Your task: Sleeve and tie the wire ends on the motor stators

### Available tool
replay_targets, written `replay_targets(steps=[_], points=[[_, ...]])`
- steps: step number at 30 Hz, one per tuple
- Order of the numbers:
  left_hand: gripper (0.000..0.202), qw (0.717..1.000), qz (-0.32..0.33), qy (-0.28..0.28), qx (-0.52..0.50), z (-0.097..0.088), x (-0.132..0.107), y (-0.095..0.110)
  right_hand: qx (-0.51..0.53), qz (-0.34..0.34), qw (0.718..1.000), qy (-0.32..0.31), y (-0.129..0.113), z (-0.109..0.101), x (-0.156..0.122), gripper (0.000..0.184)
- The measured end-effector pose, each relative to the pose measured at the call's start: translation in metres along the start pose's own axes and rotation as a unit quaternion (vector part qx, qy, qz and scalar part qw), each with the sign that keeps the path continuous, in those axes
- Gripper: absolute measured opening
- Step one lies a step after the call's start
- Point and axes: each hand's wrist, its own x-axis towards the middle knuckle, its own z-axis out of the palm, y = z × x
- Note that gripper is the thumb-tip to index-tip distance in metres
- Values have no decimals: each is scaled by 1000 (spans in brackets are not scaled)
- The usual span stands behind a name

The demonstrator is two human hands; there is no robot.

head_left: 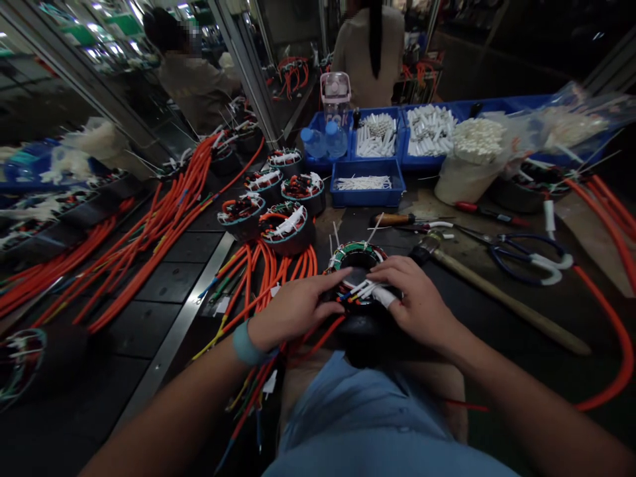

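Observation:
A black motor stator (358, 260) with green, red and white windings stands on the dark bench right in front of me. My left hand (293, 310) rests on its left side, fingers stretched toward a bundle of thin coloured wires (358, 291). My right hand (415, 301) lies over its right rim, fingers pinched on that bundle, which has white sleeves on its ends. Thick orange leads (278, 271) trail off the stator to the left.
Several more wound stators (288, 228) stand behind. Orange cables (163, 218) fan across the left bench. A hammer (497, 295), scissors (531, 255) and screwdrivers (397, 218) lie at right. Blue bins (368, 182) of white sleeves and two bottles sit beyond. Two people work at the back.

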Motion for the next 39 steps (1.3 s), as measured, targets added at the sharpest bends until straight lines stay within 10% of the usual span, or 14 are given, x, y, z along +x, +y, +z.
replay_targets(steps=[6,15,22,29,31,34,39], points=[[44,965,39,211,149,39,1,30,-19,-1,1000,4,3,3,-2,44],[20,962,98,208,149,59,26,25,-255,-125,959,3,-11,3,7,23],[19,953,178,182,165,45,30,14,-126,-365,923,-15,37,23,48,32],[23,948,145,242,147,54,27,17,-92,-207,974,-9,32,-20,36,24],[23,947,153,239,151,54,28,16,-102,-86,987,94,59,-60,48,27],[25,945,160,240,154,53,29,15,-226,131,911,320,122,-119,77,27],[26,949,144,237,151,50,27,19,-325,181,902,217,192,-156,106,23]])
